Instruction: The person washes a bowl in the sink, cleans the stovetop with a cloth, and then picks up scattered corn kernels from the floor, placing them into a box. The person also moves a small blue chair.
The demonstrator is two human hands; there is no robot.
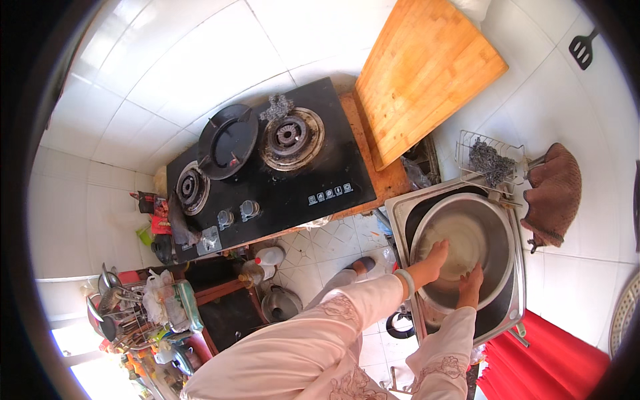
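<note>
Both hands reach into a large stainless steel basin [492,220] that sits in the metal sink [517,295] and holds cloudy water. My left hand [436,260], with a pale bangle at its wrist, is at the basin's near left side, above or at the water. On the near side, my right hand [471,284] has its fingers spread and pointing down towards the water. A pale round shape shows in the water between the hands; whether it is an object or the basin's bottom, I cannot tell. Nothing is plainly gripped by either hand.
Left of the sink stands a black gas stove [320,175] with a removed black pan support [228,142] and steel wool [277,107]. A wooden cutting board [425,75] leans on the wall. Beyond the sink, a wire rack [465,150] holds more steel wool beside a brown cloth [555,195].
</note>
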